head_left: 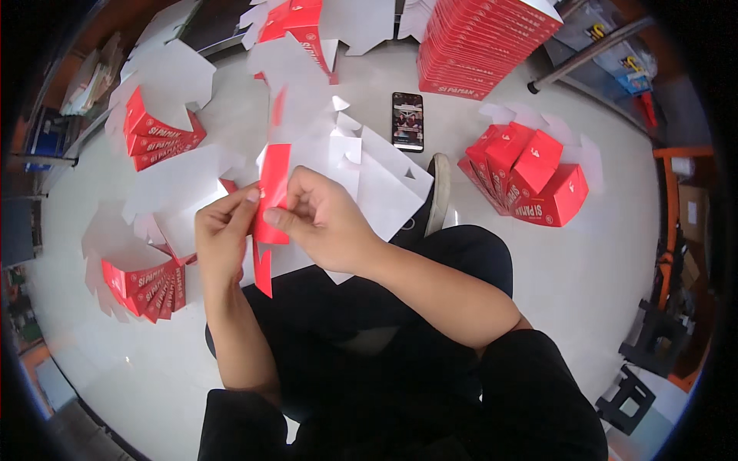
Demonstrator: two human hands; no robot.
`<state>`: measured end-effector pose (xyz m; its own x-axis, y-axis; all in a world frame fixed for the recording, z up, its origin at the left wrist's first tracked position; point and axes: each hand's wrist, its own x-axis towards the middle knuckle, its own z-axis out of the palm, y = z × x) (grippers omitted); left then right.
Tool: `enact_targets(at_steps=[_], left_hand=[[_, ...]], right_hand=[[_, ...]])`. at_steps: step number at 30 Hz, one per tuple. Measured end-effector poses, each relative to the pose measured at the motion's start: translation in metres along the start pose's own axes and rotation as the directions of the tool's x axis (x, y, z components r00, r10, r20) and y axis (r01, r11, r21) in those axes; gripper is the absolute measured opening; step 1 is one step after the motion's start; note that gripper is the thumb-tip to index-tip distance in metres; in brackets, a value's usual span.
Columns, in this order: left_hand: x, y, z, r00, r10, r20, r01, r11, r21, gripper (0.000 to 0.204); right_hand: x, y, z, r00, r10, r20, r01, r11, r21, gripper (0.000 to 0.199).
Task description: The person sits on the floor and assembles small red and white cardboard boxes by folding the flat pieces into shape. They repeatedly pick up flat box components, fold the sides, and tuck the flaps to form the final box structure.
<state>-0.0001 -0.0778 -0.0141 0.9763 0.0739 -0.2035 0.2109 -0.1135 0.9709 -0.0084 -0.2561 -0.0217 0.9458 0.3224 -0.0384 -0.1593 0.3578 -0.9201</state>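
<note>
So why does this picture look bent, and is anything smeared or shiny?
Head view: the fisheye lens bows straight edges; the held red carton blurs at its upper end, perhaps from motion; the pale floor shows a small glint at lower left.

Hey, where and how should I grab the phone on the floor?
I'd pinch the phone across its two long edges, near the middle, coming from above with the right hand, which is nearer. It lies flat, screen up, so its thin sides seem the best hold; the shoe sits close to its near end.
</note>
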Motion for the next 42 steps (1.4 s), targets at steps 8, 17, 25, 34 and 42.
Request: enact_targets(at_steps=[8, 17, 25, 34, 42], left_hand=[[-0.013, 0.022, -0.003, 0.954, 0.171, -0.248, -0.12, 0.971, 0.206, 0.017], [-0.026, 0.014, 0.025, 0.918, 0.387, -0.084, -0.299, 0.815, 0.496, 0.016], [-0.028, 0.019, 0.028, 0.924, 0.365, -0.109, -0.277, 0.841, 0.465, 0.019], [-0.033, 0.025, 0.021, 0.763, 0.596, -0.252, -0.428, 0.757, 0.493, 0.018], [-0.026, 0.018, 0.018, 0.696, 0.658, -0.287, -0.504, 0.732, 0.458, 0.02]], right_hand=[[0.011, 0.006, -0.02, 0.996, 0.035, 0.08, 0.003, 0.9, -0.437, 0.023], [0.036, -0.02, -0.044, 0.959, -0.095, -0.267, 0.082, 0.995, -0.061, 0.027], [0.033, -0.027, -0.045, 0.98, 0.001, -0.201, 0.026, 0.991, 0.132, 0.016], [0.023, -0.03, -0.043, 0.99, 0.142, -0.007, -0.136, 0.928, -0.346, 0.026], [0.029, -0.015, -0.032, 0.995, -0.049, -0.086, 0.056, 0.995, 0.079, 0.015]])
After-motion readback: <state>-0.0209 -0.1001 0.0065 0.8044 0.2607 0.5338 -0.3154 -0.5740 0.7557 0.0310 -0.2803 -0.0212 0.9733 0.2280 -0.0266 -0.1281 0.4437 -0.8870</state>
